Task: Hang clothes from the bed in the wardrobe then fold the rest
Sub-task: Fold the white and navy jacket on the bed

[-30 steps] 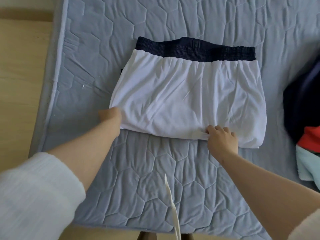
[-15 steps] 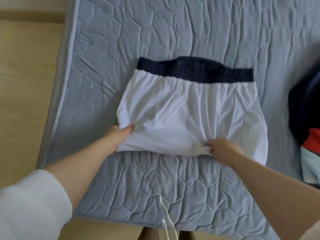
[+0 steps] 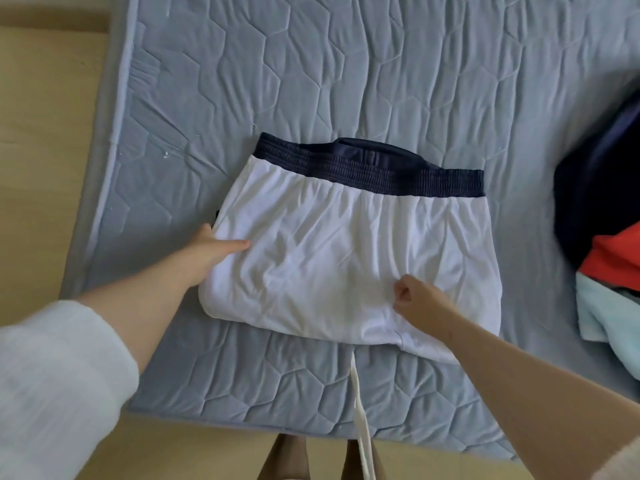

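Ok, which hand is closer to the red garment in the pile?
Right. The right hand is on the white garment, on the side toward the red garment; the left hand holds the white garment's opposite, left edge.

The folded garment [image 3: 346, 258] lies flat mid-mattress [image 3: 346, 81], waistband [image 3: 363, 171] on the far side. The left hand [image 3: 214, 251] is at its left edge and the right hand [image 3: 415, 299] sits on top near the front. The clothes pile [image 3: 609, 237] is off to the right, apart from it.
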The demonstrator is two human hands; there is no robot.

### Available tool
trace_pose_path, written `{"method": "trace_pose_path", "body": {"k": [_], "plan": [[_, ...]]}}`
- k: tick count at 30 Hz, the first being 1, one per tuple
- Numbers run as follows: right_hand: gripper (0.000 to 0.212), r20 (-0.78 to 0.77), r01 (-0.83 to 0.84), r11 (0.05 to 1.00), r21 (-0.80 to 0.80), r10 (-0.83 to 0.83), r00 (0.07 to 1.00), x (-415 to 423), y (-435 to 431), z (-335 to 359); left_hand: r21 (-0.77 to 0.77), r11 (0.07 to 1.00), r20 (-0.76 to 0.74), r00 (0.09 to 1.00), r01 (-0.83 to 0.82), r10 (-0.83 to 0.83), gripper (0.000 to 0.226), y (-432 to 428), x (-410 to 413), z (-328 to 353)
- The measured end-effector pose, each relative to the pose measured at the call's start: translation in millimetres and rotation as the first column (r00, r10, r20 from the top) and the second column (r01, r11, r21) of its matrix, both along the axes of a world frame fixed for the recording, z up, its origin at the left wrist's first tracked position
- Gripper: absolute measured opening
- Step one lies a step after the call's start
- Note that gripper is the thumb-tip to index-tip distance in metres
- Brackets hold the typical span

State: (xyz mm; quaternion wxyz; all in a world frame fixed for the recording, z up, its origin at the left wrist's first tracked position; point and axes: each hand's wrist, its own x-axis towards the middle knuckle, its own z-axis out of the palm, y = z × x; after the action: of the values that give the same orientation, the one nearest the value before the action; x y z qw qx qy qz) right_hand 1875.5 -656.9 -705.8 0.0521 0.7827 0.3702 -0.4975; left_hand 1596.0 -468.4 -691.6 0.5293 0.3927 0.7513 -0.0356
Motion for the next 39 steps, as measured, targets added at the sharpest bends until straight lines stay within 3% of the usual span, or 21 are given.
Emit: {"method": "trace_pose_path", "body": {"k": [5,11,14,15,17,20,22,24,25,28,30,33,36,39], "plan": [[0.021,0.005,0.136,0.989,0.053,-0.136,0.991,-7,-8,-3,-0.048,0.995,0.14,0.985,-0.092,0.098,0.045,-9,16,0],[0.023,-0.031,0.26,0.964,0.058,-0.258,0.966,-7,-12,6,0.08,0.983,0.008,0.986,-0.165,0.165,0.072,2,13,-2],[0.008,0.005,0.274,0.959,0.077,-0.275,0.961,-1,-16,8,0.139,0.979,-0.098,0.981,-0.151,0.165,0.068,1,19,-12],[0.003,0.025,0.286,0.955,0.079,-0.289,0.957,0,-17,9,0.149,0.98,-0.154,0.976,-0.13,0.153,0.065,-1,23,-14],[0.015,0.071,0.312,0.949,0.043,-0.314,0.947,-2,-21,9,0.14,0.99,-0.312,0.949,0.006,0.038,0.061,-4,29,-11],[0.032,-0.04,0.402,0.897,-0.184,-0.415,0.909,-15,-29,6,0.068,0.977,-0.448,0.881,0.203,-0.152,0.065,0,38,-7],[0.037,-0.127,0.265,0.913,-0.309,-0.316,0.94,-25,-36,4,0.101,0.938,-0.513,0.825,0.332,-0.236,0.075,5,54,-2],[0.038,-0.163,0.082,0.937,-0.338,-0.144,0.976,-29,-35,7,0.21,0.81,-0.526,0.761,0.548,-0.379,0.074,9,78,4],[0.04,-0.192,0.062,0.931,-0.359,-0.139,0.972,-30,-33,9,0.257,0.711,-0.508,0.717,0.655,-0.477,0.074,10,93,7],[0.046,-0.264,0.154,0.875,-0.459,-0.3,0.917,-31,-28,14,0.345,0.401,-0.463,0.526,0.848,-0.714,0.077,13,136,7],[0.043,-0.275,0.255,0.815,-0.52,-0.442,0.854,-35,-31,13,0.342,0.257,-0.456,0.398,0.904,-0.796,0.082,17,162,4],[0.03,-0.268,0.452,0.678,-0.58,-0.683,0.68,-47,-42,7,0.273,0.08,-0.476,0.207,0.959,-0.855,0.09,24,193,-6],[0.032,-0.211,0.646,0.531,-0.549,-0.836,0.507,-56,-43,-3,0.171,-0.055,-0.508,0.041,0.984,-0.86,0.102,29,212,-17],[0.024,-0.164,0.761,0.332,-0.558,-0.943,0.291,-65,-38,-8,0.114,-0.127,-0.569,-0.04,0.985,-0.821,0.118,34,222,-27]]}}
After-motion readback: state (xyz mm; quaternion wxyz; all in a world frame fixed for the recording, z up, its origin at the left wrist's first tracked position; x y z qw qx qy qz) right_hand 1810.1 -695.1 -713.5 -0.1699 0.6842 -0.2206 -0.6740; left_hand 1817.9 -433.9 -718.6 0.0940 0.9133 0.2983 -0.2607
